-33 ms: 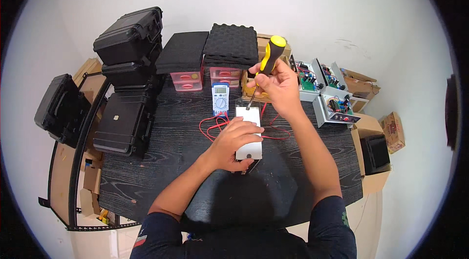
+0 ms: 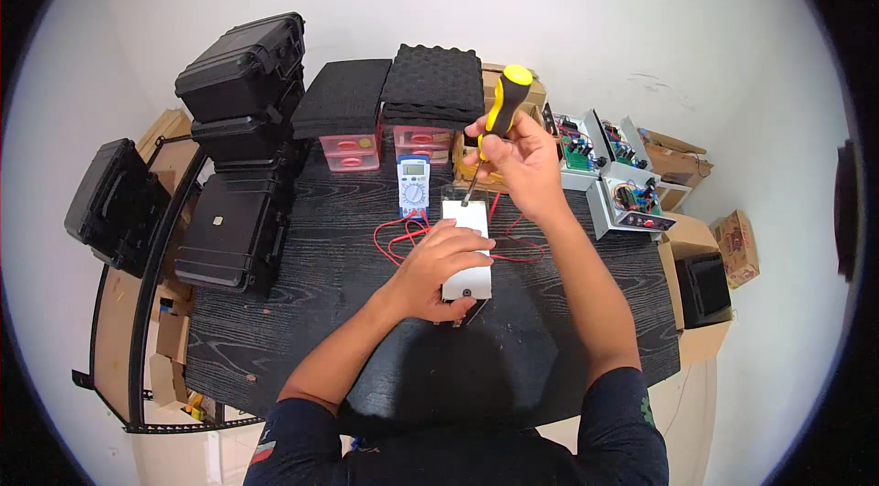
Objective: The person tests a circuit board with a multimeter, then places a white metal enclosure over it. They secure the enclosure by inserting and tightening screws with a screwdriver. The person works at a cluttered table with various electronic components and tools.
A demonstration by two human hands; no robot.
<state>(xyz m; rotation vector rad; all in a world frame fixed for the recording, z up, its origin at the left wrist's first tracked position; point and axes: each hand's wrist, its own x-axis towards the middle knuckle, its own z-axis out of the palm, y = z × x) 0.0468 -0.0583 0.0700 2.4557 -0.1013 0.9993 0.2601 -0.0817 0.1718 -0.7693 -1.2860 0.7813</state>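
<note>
A screwdriver [image 2: 505, 104] with a yellow-and-black handle is held by my right hand [image 2: 524, 162], its fingers closed round the grip. Its shaft slants down to the far end of a white box-shaped metal unit [image 2: 470, 279], where the tip meets a dark spot, probably a screw. Across the middle of that unit lies my left hand [image 2: 441, 264], gripping it by the sides with thumb at the near end. One dark screw [image 2: 467, 293] shows on the near end. Just beyond my left hand lies a blue-and-white multimeter [image 2: 414, 188] with red leads [image 2: 396, 243].
Black hard cases [image 2: 233, 220] are stacked at the left. Foam sheets [image 2: 432, 83] rest on pink drawer boxes [image 2: 352, 152] at the back. Opened units with green circuit boards [image 2: 632, 202] stand on the right, beside a cardboard box [image 2: 705, 335] past the dark table's [image 2: 316, 303] edge.
The screwdriver handle has tipped very slightly to the left, with my right fingers shifting along. My left hand and the white unit stay in place.
</note>
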